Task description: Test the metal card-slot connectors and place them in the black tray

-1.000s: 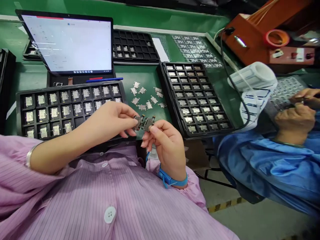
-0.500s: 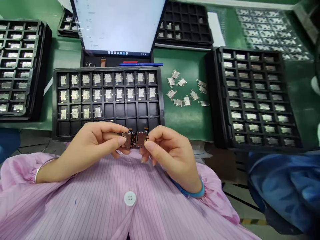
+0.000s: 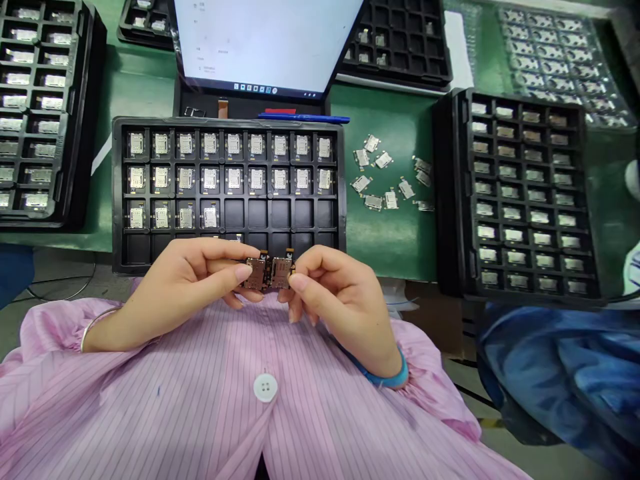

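My left hand (image 3: 190, 280) pinches a small metal card-slot part (image 3: 256, 272) between thumb and fingers. My right hand (image 3: 340, 300) pinches a second like part (image 3: 281, 271) right beside it, and the two parts touch edge to edge above my lap. Just beyond them lies a black compartment tray (image 3: 117, 193); its upper two rows are filled with the same parts, its third row is partly filled, and its lower cells are bare. Several loose parts (image 3: 387, 177) lie on the green mat to the tray's right.
A full black tray (image 3: 525, 200) stands at the right and another (image 3: 40, 113) at the left. A lit tablet screen (image 3: 265, 43) leans behind the middle tray, with a blue pen (image 3: 303, 118) at its foot. More trays sit at the back. A co-worker's blue sleeve (image 3: 560, 380) is at lower right.
The view has swung left and down, so the middle tray is now centred. My hands have drawn closer to my body and turned the two parts to lie side by side.
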Motion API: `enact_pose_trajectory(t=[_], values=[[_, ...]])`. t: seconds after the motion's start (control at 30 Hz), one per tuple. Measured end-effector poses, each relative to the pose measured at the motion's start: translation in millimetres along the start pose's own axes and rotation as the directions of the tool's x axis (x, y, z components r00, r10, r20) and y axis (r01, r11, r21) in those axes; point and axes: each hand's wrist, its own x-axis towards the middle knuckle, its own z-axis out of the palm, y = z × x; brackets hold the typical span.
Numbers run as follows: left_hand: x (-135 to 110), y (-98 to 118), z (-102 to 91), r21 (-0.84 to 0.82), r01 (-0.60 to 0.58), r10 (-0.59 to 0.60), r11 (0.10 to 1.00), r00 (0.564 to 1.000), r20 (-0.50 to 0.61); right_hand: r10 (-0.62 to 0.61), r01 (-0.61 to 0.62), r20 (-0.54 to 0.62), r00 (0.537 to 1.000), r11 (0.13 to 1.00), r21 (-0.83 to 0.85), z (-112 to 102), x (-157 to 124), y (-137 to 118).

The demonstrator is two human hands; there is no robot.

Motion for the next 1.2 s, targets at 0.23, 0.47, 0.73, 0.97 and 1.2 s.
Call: enact_pose_trajectory(t=[0.23,0.47,0.73,0.97,1.2], values=[[3.2,-4.4,-5.7,-0.019,0.014,-0.014,1.0,1.0,0.005,0.06,-0.06,-0.028,0.998,0.998,-0.024,3.1,5.6,1.0],[5.1,-5.0,-9.1,-0.032,0.059,-0.058,0.998,0.998,0.009,0.08,-0.083,-0.04,0.996,0.994,-0.069,4.6,6.4,1.6],[8.8,-4.0,-8.5,-0.026,0.074,-0.074,0.997,0.997,0.0,0.051,-0.064,-0.072,0.996,0.98,-0.19,3.7,8.5,1.2],[10.3,-5.7,-9.6,-0.004,0.08,-0.08,0.997,0.997,-0.005,0.077,-0.094,-0.084,0.993,0.971,-0.218,4.5,11.1,0.3],[11.4,-4.6,-10.4,-0.02,0.077,-0.077,0.997,0.997,-0.001,0.071,-0.084,-0.068,0.995,0.972,-0.22,3.7,13.1,1.5]])
